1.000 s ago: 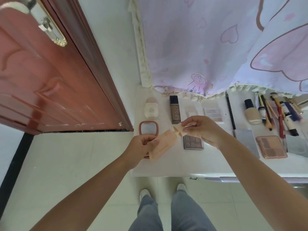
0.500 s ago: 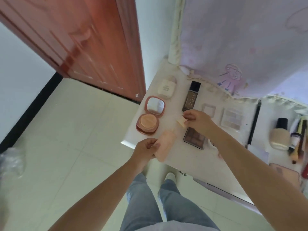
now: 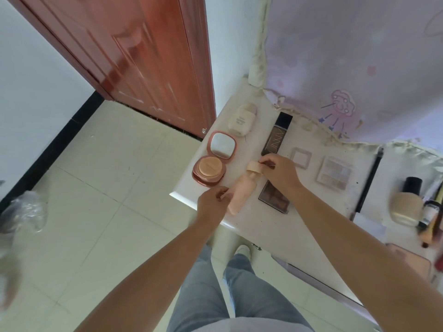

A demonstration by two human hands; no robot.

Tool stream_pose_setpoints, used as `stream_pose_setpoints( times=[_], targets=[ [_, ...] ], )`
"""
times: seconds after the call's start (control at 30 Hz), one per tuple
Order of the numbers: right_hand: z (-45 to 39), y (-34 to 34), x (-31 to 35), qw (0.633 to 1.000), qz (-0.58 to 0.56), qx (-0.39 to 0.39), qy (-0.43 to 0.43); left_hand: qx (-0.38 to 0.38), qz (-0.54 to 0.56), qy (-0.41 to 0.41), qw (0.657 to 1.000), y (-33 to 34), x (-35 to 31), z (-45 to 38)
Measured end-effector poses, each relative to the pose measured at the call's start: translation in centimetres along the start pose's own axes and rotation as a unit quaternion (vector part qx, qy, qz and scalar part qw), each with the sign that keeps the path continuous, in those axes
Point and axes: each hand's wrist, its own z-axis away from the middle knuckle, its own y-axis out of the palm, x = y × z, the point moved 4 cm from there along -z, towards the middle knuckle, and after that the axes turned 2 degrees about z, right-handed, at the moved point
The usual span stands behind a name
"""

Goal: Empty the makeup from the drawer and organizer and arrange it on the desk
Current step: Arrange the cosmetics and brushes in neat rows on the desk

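Observation:
A peach tube (image 3: 241,193) lies near the left front corner of the white desk (image 3: 268,226). My left hand (image 3: 213,205) pinches its lower end. My right hand (image 3: 278,169) pinches the tube's beige cap (image 3: 254,167) at the upper end. An open pink compact (image 3: 213,159) with its mirror up lies to the left. A dark palette (image 3: 274,198) sits just right of the tube, partly under my right wrist.
A cream bottle (image 3: 242,119), a dark foundation tube (image 3: 276,134), a small square pan (image 3: 301,157) and a pale palette (image 3: 334,173) lie further back. A beige bottle (image 3: 406,203) and brushes (image 3: 434,219) are at the right. A red door (image 3: 148,56) and a curtain (image 3: 354,56) stand behind.
The view has swung left and down. The tube has come down from the air onto the desk, and my right hand with the cap has moved to the tube's upper end.

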Motion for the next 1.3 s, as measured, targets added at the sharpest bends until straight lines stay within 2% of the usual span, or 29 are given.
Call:
stream_pose_setpoints(
  times=[0.1, 0.27, 0.57, 0.73, 0.8, 0.87, 0.93, 1.03, 1.13, 1.2, 1.3],
  targets=[
    [0.1, 0.2, 0.1, 1.000, 0.003, -0.006, -0.001, -0.050, -0.123, 0.019, 0.991, -0.6, -0.3, 0.5],
    [0.3, 0.1, -0.2, 0.999, 0.029, -0.012, -0.021, -0.010, -0.256, 0.028, 0.966, 0.0, -0.4, 1.5],
    [1.7, -2.0, -0.6, 0.994, 0.082, -0.032, -0.064, -0.014, -0.414, 0.158, 0.896, 2.0, -2.3, 1.9],
    [4.0, -4.4, -2.0, 0.977, 0.179, -0.038, -0.109, -0.010, -0.421, 0.164, 0.892, 2.2, -2.5, 1.5],
    [5.5, -4.0, -2.5, 0.961, 0.257, 0.012, -0.100, -0.006, -0.426, 0.171, 0.888, 2.0, -2.6, 1.7],
    [6.6, -2.9, -3.1, 0.926, 0.362, 0.079, -0.070, 0.002, -0.435, 0.191, 0.880, 1.7, -2.8, 2.1],
    [6.9, -2.2, -3.0, 0.912, 0.397, 0.085, -0.057, 0.007, -0.446, 0.225, 0.866, 1.4, -3.0, 2.5],
    [6.4, -2.1, -2.7, 0.919, 0.389, 0.054, -0.028, 0.017, -0.436, 0.267, 0.859, 0.9, -3.7, 2.4],
    [6.3, -1.9, -2.6, 0.919, 0.391, 0.046, -0.027, 0.044, -0.408, 0.279, 0.868, 0.4, -4.4, 2.3],
    [6.7, -2.4, -2.3, 0.945, 0.325, -0.010, -0.029, 0.065, -0.354, 0.264, 0.895, -0.1, -4.9, 2.1],
    [8.1, -4.0, -1.5, 0.986, 0.147, -0.072, -0.015, 0.118, -0.213, 0.210, 0.947, -0.5, -5.8, 1.4]
  ],
)
